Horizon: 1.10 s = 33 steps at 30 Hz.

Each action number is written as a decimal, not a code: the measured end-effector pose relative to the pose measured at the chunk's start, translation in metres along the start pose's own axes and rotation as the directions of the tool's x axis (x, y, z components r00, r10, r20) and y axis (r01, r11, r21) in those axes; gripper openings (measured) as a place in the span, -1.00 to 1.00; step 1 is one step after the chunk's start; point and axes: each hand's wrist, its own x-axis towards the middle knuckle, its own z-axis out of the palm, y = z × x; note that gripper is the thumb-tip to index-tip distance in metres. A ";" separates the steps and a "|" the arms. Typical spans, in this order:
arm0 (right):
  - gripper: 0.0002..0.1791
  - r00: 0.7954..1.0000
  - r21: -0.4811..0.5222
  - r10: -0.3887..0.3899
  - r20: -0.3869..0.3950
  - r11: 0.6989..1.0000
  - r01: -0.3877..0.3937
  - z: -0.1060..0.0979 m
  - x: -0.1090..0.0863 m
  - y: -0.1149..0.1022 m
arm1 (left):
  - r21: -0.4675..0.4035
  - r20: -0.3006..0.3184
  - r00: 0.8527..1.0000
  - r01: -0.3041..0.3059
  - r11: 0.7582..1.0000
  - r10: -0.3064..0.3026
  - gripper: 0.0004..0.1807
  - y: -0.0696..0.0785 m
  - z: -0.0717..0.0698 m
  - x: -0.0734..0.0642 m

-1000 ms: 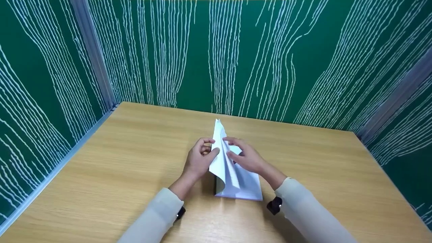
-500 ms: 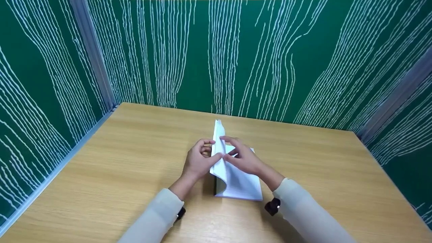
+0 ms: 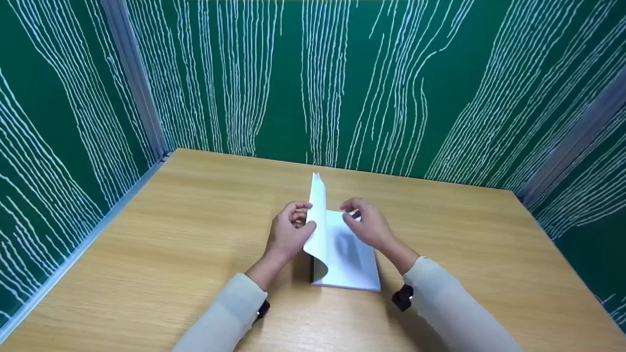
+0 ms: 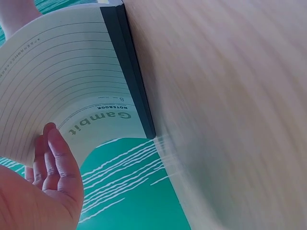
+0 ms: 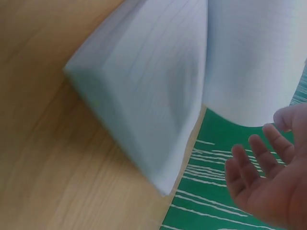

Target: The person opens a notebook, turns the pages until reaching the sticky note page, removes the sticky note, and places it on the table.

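A notebook (image 3: 349,269) lies on the table with its lifted front part (image 3: 318,237) standing up and bowed. My left hand (image 3: 287,232) pinches that raised part between thumb and fingers. In the left wrist view the pale lined cover (image 4: 72,62) reads "Gambit NOTEBOOK", beside a dark spine (image 4: 129,72); fingers of the left hand (image 4: 55,187) lie against the cover. Over the exposed page, my right hand (image 3: 369,227) hovers, fingers bent loosely and holding nothing. The right wrist view has that right hand (image 5: 268,177) with fingers spread beside the raised sheets (image 5: 252,62).
The wooden table (image 3: 171,254) extends around the notebook. Green walls (image 3: 283,107) with white wavy lines stand behind and at both sides. Dark devices sit at the left wrist (image 3: 263,309) and the right wrist (image 3: 402,297).
My right hand has let go of the sheets and moved right, away from the raised part. The loose sheets now stand together in my left hand, which stays nearly in place.
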 end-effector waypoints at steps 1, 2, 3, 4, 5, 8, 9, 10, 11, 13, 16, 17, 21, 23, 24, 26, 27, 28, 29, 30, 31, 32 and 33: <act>-0.77 1.000 -0.018 0.014 -0.003 1.000 -0.014 -0.001 0.000 0.002 | 0.003 -0.003 1.000 0.003 1.000 -0.003 -0.64 -0.004 0.001 0.002; -0.78 1.000 -0.037 0.027 -0.005 0.999 -0.028 -0.002 0.001 0.003 | 0.006 -0.006 1.000 0.006 1.000 -0.006 -0.65 -0.008 0.001 0.003; -0.78 0.999 -0.056 0.034 -0.005 0.998 -0.034 -0.003 0.001 0.005 | 0.010 -0.009 1.000 0.012 1.000 -0.012 -0.65 -0.012 0.002 0.005; -0.79 0.999 -0.077 0.042 -0.006 0.996 -0.042 -0.005 0.002 0.007 | 0.016 -0.013 1.000 0.016 1.000 -0.016 -0.66 -0.014 0.002 0.006; -0.79 0.999 -0.100 0.050 -0.006 0.994 -0.050 -0.006 0.002 0.009 | 0.019 -0.015 1.000 0.021 1.000 -0.021 -0.66 -0.015 0.003 0.006; -0.78 0.998 -0.173 0.062 -0.004 0.983 -0.062 -0.009 0.005 0.016 | 0.024 -0.022 0.999 0.033 0.999 -0.033 -0.66 -0.017 0.003 0.007; -0.78 0.998 -0.200 0.065 -0.007 0.978 -0.065 -0.010 0.006 0.018 | 0.023 -0.023 0.999 0.036 0.999 -0.036 -0.67 -0.017 0.003 0.007; -0.78 0.998 -0.225 0.068 -0.012 0.972 -0.069 -0.011 0.007 0.021 | 0.023 -0.023 0.999 0.041 0.999 -0.041 -0.67 -0.018 0.003 0.007; -0.79 0.998 -0.245 0.065 -0.013 0.967 -0.066 -0.011 0.009 0.025 | 0.021 -0.023 0.999 0.042 0.999 -0.042 -0.67 -0.018 0.003 0.007; -0.80 0.997 -0.281 0.068 -0.024 0.957 -0.072 -0.013 0.012 0.031 | 0.020 -0.022 0.999 0.046 0.999 -0.046 -0.67 -0.018 0.003 0.007; -0.82 0.997 -0.330 0.076 -0.031 0.941 -0.082 -0.015 0.016 0.039 | 0.019 -0.019 0.998 0.053 0.998 -0.052 -0.68 -0.019 0.003 0.007; -0.82 0.996 -0.351 0.079 -0.028 0.932 -0.084 -0.016 0.017 0.041 | 0.016 -0.018 0.999 0.051 0.999 -0.050 -0.68 -0.019 0.003 0.008; -0.74 0.993 -0.446 0.119 0.014 0.889 -0.100 -0.017 0.020 0.046 | 0.017 -0.023 0.998 0.056 0.998 -0.056 -0.68 -0.019 0.004 0.009; -0.65 0.987 -0.480 0.152 0.051 0.870 -0.109 -0.016 0.020 0.048 | 0.012 -0.026 0.998 0.054 0.998 -0.054 -0.69 -0.019 0.004 0.009; -0.60 0.983 -0.491 0.167 0.072 0.864 -0.111 -0.015 0.019 0.048 | 0.014 -0.027 0.998 0.056 0.998 -0.056 -0.69 -0.019 0.004 0.008; -0.50 0.975 -0.508 0.196 0.100 0.853 -0.120 -0.014 0.018 0.049 | 0.013 -0.025 0.998 0.049 0.999 -0.049 -0.69 -0.019 0.004 0.008; -0.46 0.972 -0.516 0.207 0.107 0.848 -0.124 -0.013 0.017 0.049 | 0.014 -0.024 0.999 0.046 0.999 -0.046 -0.69 -0.019 0.004 0.007; -0.42 0.971 -0.524 0.210 0.116 0.843 -0.120 -0.012 0.016 0.049 | 0.015 -0.023 0.999 0.043 0.999 -0.043 -0.69 -0.019 0.004 0.007; -0.40 0.969 -0.534 0.214 0.119 0.837 -0.119 -0.011 0.015 0.049 | 0.018 -0.023 0.999 0.041 0.999 -0.041 -0.69 -0.019 0.004 0.007; -0.38 0.968 -0.538 0.219 0.124 0.834 -0.120 -0.011 0.015 0.049 | 0.019 -0.023 0.999 0.042 0.999 -0.041 -0.69 -0.020 0.004 0.006; -0.37 0.966 -0.543 0.228 0.123 0.830 -0.127 -0.010 0.014 0.049 | 0.019 -0.023 0.999 0.039 0.999 -0.039 -0.68 -0.019 0.004 0.006; -0.35 0.963 -0.546 0.239 0.125 0.827 -0.134 -0.010 0.014 0.049 | 0.019 -0.023 0.999 0.042 0.999 -0.041 -0.69 -0.019 0.004 0.006; -0.34 0.961 -0.550 0.243 0.130 0.825 -0.134 -0.009 0.014 0.049 | 0.019 -0.023 0.999 0.043 0.999 -0.043 -0.68 -0.019 0.004 0.006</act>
